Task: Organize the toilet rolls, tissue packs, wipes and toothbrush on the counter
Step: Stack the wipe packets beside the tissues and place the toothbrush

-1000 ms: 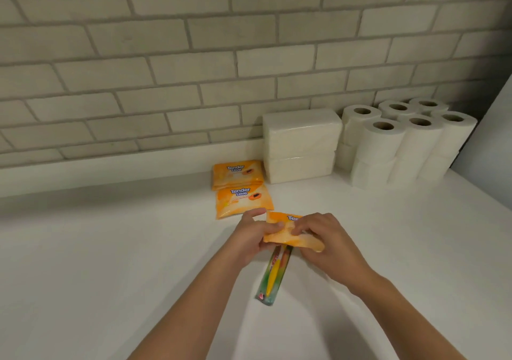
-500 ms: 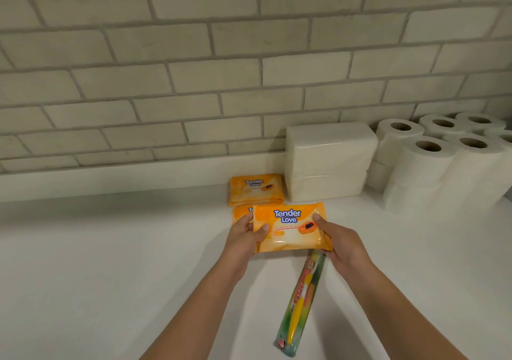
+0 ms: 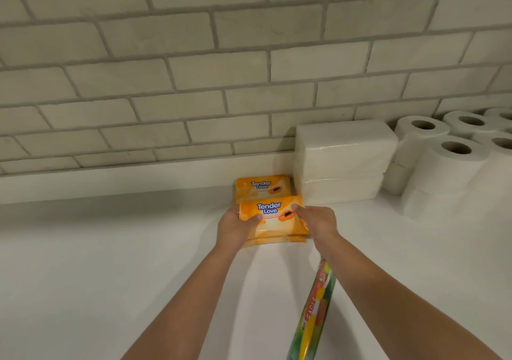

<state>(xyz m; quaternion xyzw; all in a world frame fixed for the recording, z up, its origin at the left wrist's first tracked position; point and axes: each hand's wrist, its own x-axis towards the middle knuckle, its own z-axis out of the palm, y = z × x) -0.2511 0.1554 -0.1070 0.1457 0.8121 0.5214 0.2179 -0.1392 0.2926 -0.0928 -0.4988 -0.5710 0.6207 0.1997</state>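
An orange wipes pack is held by its two sides, my left hand on its left edge and my right hand on its right. It sits on top of a second orange pack lying on the counter, whose front edge shows beneath. A third orange pack lies behind, against the wall ledge. A packaged toothbrush lies on the counter below my right forearm. Two white tissue packs are stacked to the right, and several toilet rolls stand beyond them.
The white counter stretches wide to the left of the wipes. A tiled wall with a low white ledge runs along the back.
Both hands lifted the wipes pack off the toothbrush, turned it label up and carried it away from me onto the pack lying on the counter. The camera view shifted left and closer.
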